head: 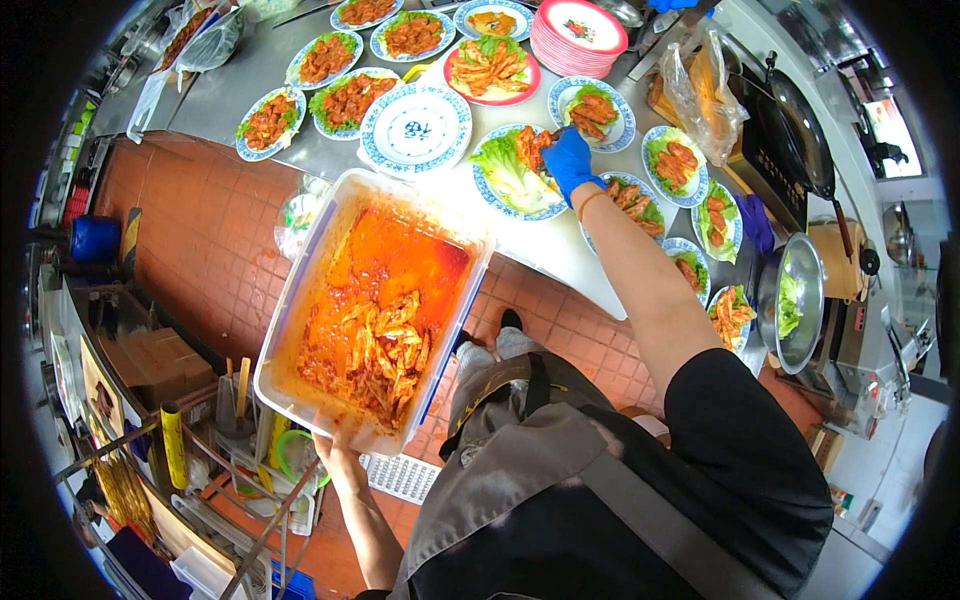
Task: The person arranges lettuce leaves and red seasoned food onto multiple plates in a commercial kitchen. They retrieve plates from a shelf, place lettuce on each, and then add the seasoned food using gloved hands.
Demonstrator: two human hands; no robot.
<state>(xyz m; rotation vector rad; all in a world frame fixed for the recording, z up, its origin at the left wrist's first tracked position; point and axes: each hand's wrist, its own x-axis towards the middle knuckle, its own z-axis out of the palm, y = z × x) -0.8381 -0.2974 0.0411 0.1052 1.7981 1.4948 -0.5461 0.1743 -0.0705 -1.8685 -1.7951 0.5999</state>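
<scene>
My left hand (339,452), bare, grips the near end of a white plastic tub (271,352), most of its fingers hidden beneath. Red-orange sauce and a heap of marinated meat pieces (390,337) lie in the tub, which is tilted. In a blue glove, my right hand (571,159) holds marinated meat (531,148) over the right part of a blue-rimmed plate (491,196) lined with lettuce (504,171). Left of that plate is a stack of blue-rimmed plates (416,129). A red-rimmed plate (531,86) of meat pieces lies farther back.
Several filled plates (295,61) stand at the back left, others (699,196) along the right. Pink-rimmed plates (574,67) are stacked at the back. A steel bowl (814,300) with lettuce stands right, near a wok (802,127). Shelving (274,517) with utensils is at lower left.
</scene>
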